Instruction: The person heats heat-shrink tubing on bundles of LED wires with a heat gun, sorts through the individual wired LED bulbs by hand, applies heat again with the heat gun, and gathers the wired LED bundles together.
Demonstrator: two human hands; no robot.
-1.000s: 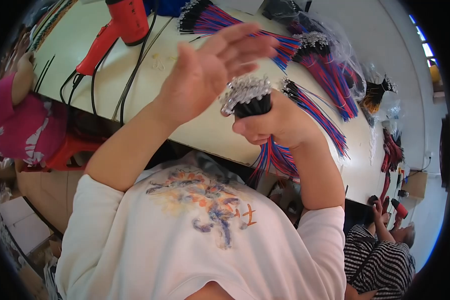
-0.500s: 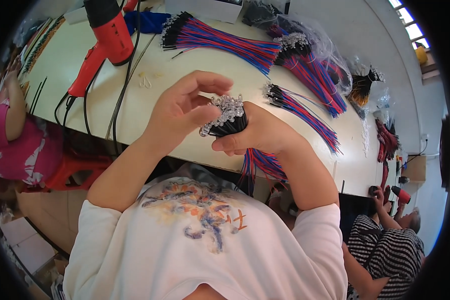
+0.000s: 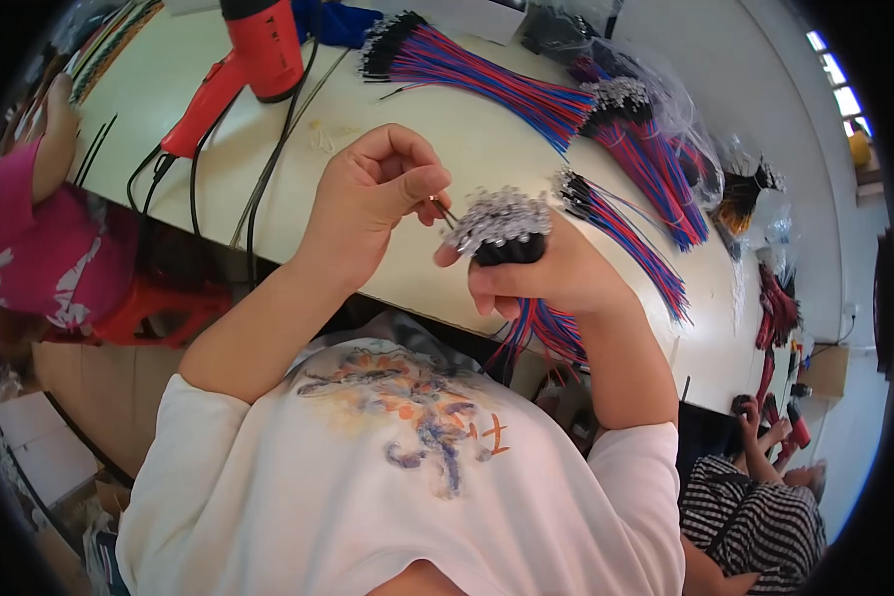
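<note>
My right hand [image 3: 551, 268] is wrapped round a bundle of LED wires [image 3: 502, 221]. Its clear, bulb-like tips and black sleeves point up out of my fist, while the red and blue wires [image 3: 549, 328] hang below it past the table edge. My left hand [image 3: 392, 189] is just left of the bundle, thumb and fingers pinched together. A thin dark strand [image 3: 447, 211] sticks out of that pinch towards the clear tips; whether it belongs to the bundle I cannot tell.
A red heat gun [image 3: 258, 50] with black cables stands at the back left. Several red-and-blue wire bundles [image 3: 497, 79] lie across the white table [image 3: 368, 99], a smaller bundle [image 3: 626, 238] to the right. People sit at both sides, one in pink [image 3: 79, 233], one in stripes [image 3: 755, 512].
My left hand has drawn back from the bundle's tips and closed into a pinch on a thin strand. The bundle, in my right hand, is now farther right in view and turned, showing more tips.
</note>
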